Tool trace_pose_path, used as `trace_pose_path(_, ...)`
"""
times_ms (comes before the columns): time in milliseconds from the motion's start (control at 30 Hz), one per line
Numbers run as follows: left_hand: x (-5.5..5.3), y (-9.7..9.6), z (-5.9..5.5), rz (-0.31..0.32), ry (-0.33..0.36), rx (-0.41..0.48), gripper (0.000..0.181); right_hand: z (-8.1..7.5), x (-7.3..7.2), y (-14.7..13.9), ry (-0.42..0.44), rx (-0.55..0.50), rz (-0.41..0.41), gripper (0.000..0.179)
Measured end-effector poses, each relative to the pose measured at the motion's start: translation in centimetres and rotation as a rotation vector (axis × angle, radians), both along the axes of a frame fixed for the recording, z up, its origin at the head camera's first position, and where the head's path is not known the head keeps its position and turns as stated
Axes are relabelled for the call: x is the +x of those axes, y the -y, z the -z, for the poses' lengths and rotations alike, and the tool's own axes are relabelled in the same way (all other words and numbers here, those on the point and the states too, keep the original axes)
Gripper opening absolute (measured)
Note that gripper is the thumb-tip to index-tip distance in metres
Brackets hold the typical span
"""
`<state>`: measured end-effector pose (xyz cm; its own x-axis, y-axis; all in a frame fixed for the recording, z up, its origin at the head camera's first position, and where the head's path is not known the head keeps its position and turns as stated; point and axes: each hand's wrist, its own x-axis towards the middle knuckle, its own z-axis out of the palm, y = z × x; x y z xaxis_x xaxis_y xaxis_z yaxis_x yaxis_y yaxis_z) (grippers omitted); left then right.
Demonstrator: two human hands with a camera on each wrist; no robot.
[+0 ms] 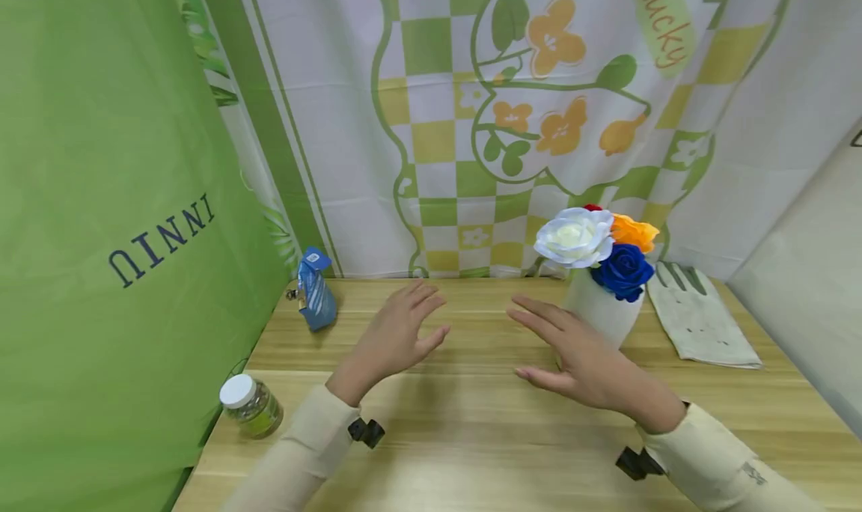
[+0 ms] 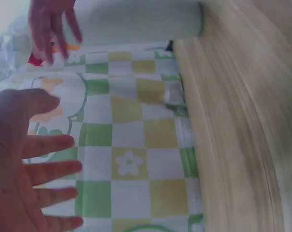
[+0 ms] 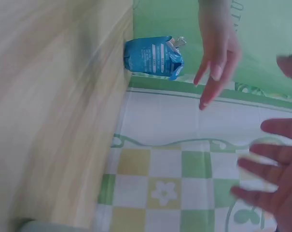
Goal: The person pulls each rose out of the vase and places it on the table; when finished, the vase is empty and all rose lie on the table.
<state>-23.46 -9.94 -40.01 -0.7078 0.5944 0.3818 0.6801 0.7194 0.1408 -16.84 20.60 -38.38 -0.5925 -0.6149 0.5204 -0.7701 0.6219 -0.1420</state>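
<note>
Both hands hover over the wooden table with fingers spread and nothing in them. My left hand [image 1: 396, 331] is left of the middle, palm turned inward, thumb apart from the fingers. Facing it, my right hand [image 1: 584, 353] overlaps the lower part of a white vase [image 1: 609, 310] in the head view. The vase holds artificial roses: a white rose [image 1: 575, 238], a blue rose [image 1: 624, 272], an orange one [image 1: 633, 233] and a bit of red behind. In the right wrist view, a blue packet [image 3: 153, 55] stands beyond the left hand [image 3: 218, 53].
A jar [image 1: 254, 407] with a white lid stands at the table's left edge, in front of the blue packet. A pale folded cloth [image 1: 703, 317] with dark green stripes lies right of the vase. Behind the table hangs a checked, flowered curtain [image 1: 431, 138]; green fabric [image 1: 121, 332] hangs at left.
</note>
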Motion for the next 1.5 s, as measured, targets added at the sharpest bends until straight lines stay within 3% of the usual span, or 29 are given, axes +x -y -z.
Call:
trace_pose_path(100,-0.3,-1.2,-0.3,0.067,0.000,0.139,0.036,0.6,0.8,-1.1,-0.179,-0.217,-0.144,0.046)
trace_pose_path(200,-0.3,-2.8,-0.6,0.088,0.019,0.239,0.028,0.7,1.3,-2.0,-0.367,-0.474,-0.264,0.032)
trace_pose_path(267,-0.5,-4.1,-0.9,0.111,0.050,0.293,0.026,0.5,1.8,-2.9,-0.452,-0.657,-0.267,0.026)
trace_pose_path(333,-0.7,-5.5,-1.3,0.132,0.093,0.335,0.025,0.2,2.2,-4.0,-0.505,-0.839,-0.195,0.021)
trace_pose_path(433,-1.3,-7.5,-1.8,0.170,0.151,0.411,0.025,0.3,2.4,-6.0,-0.418,-1.095,-0.047,0.014)
trace_pose_path(567,-2.1,-9.5,-2.2,0.231,0.219,0.472,0.031,1.4,1.6,-8.6,-0.125,-1.310,0.134,0.020)
trace_pose_path(667,-2.5,-10.8,-2.2,0.265,0.308,0.457,0.045,2.1,0.8,-9.6,0.090,-1.358,0.256,0.026)
trace_pose_path(767,-2.8,-12.2,-2.3,0.291,0.419,0.513,0.053,2.4,0.2,-10.1,0.266,-1.380,0.293,0.028)
trace_pose_path(933,-2.8,-15.0,-2.8,0.351,0.614,0.778,0.054,3.0,-1.0,-10.5,0.450,-1.413,0.114,0.027)
trace_pose_path(1033,-2.5,-16.3,-3.0,0.362,0.678,0.866,0.055,3.3,-1.4,-10.4,0.534,-1.406,0.032,0.028)
trace_pose_path(1133,-2.5,-17.2,-3.2,0.355,0.694,0.918,0.056,3.5,-1.9,-9.9,0.572,-1.378,0.008,0.029)
trace_pose_path(1267,-2.7,-17.7,-3.5,0.319,0.696,0.960,0.057,3.5,-2.5,-9.1,0.553,-1.376,0.020,0.028)
trace_pose_path(1500,-2.8,-19.0,-3.5,0.283,0.597,1.035,0.040,4.0,-2.5,-8.9,0.523,-1.401,0.105,0.029)
